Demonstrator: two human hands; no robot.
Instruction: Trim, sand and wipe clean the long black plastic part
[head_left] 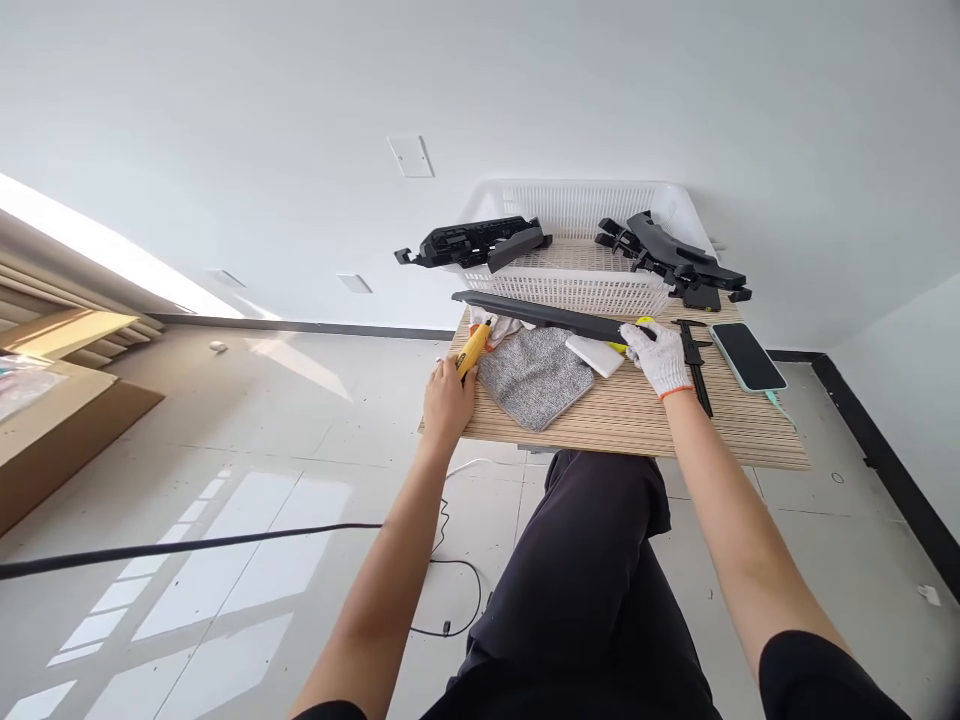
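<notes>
My bare left hand (448, 396) is wrapped around a yellow handheld tool (474, 347) with a narrow dark tip pointing up and away from me. My right hand (655, 354), in a white knit glove with an orange cuff, grips the right end of a long black plastic trim strip (544, 312). The strip's left end reaches just beyond the tool's tip; whether they touch I cannot tell. Below the strip lie a grey cloth (536, 378) and a white block (595, 354). A white glove (504, 330) is bunched beside the tool.
A white plastic basket (570, 292) stands at the back, with black plastic parts (480, 240) and more black parts (675, 257) across its rim. Right of my gloved hand lie a black caliper (696, 365) and a phone (748, 357) with a cable. Cardboard (67, 420) is at left.
</notes>
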